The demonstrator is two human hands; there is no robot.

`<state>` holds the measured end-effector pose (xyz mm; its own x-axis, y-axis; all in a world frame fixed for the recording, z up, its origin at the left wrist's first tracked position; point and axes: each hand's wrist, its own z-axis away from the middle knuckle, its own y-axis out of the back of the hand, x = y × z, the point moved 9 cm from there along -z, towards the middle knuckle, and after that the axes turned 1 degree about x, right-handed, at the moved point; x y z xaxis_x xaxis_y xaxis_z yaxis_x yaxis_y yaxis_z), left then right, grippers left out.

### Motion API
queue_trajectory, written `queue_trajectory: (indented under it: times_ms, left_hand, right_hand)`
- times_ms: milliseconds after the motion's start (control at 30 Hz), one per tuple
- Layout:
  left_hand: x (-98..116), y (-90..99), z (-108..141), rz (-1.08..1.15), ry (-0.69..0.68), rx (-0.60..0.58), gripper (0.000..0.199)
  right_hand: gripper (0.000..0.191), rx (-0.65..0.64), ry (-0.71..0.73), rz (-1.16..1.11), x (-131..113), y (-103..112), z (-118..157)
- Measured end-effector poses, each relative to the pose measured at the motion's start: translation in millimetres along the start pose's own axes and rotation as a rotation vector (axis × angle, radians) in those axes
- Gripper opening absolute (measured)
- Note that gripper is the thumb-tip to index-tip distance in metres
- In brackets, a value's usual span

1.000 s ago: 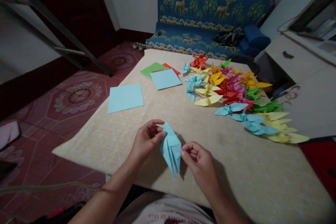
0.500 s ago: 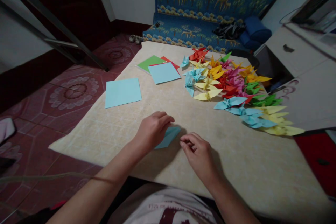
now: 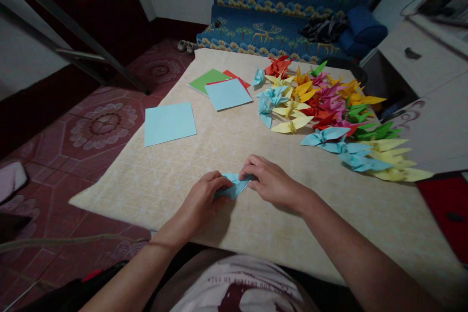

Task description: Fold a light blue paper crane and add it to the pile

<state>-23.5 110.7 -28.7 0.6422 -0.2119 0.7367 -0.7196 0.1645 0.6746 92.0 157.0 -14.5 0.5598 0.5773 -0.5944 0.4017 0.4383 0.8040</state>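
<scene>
A partly folded light blue origami paper (image 3: pixel 237 186) is held between both hands, low over the near part of the table. My left hand (image 3: pixel 206 195) pinches its left end, fingers curled over the edge. At the other end, my right hand (image 3: pixel 268 180) grips the paper between thumb and fingers. The fingers cover both ends of the paper, so only its middle shows.
A flat light blue sheet (image 3: pixel 170 124) lies at the left of the cloth-covered table (image 3: pixel 146 185). Behind it a stack has a blue sheet (image 3: pixel 228 94) over red and green ones (image 3: pixel 208 79). Several folded paper cranes (image 3: pixel 325 107) crowd the right side. A patterned sofa (image 3: pixel 263 34) stands beyond.
My right hand has moved left and up and taken hold of the paper's right end, where it was apart before. My left hand has shifted to its left end. The camera view has tilted down slightly.
</scene>
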Motion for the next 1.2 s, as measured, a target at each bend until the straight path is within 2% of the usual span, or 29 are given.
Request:
queue_trajectory:
  times_ms: [67, 167, 233, 367, 500, 933, 1200]
  left_hand:
    - [0, 0.4, -7, 0.003, -0.01, -0.081, 0.025]
    - [3, -0.6, -11, -0.015, -0.048, -0.12, 0.012]
    - [3, -2.0, -11, -0.04, -0.055, -0.09, 0.007]
    - [3, -4.1, -6, -0.054, -0.015, 0.017, 0.014]
    - [6, -4.5, -2, -0.08, 0.0, 0.07, 0.017]
    - [6, -5.8, -1, -0.131, 0.004, 0.092, 0.019]
    - [7, -6.6, -2, -0.148, -0.006, 0.088, 0.019]
  right_hand:
    - [0.023, -0.038, 0.007, -0.006, 2, -2, -2]
    - [0.017, -0.06, 0.019, -0.018, 3, -2, -7]
    - [0.016, -0.072, 0.019, -0.024, 4, -2, -10]
    - [0.015, -0.102, -0.001, -0.023, 8, -3, -15]
    - [0.013, -0.111, -0.012, 0.003, 8, -2, -16]
    - [0.011, -0.154, -0.058, 0.182, 4, -3, -16]
    - [0.011, -0.175, 0.003, 0.092, 0, -5, -14]
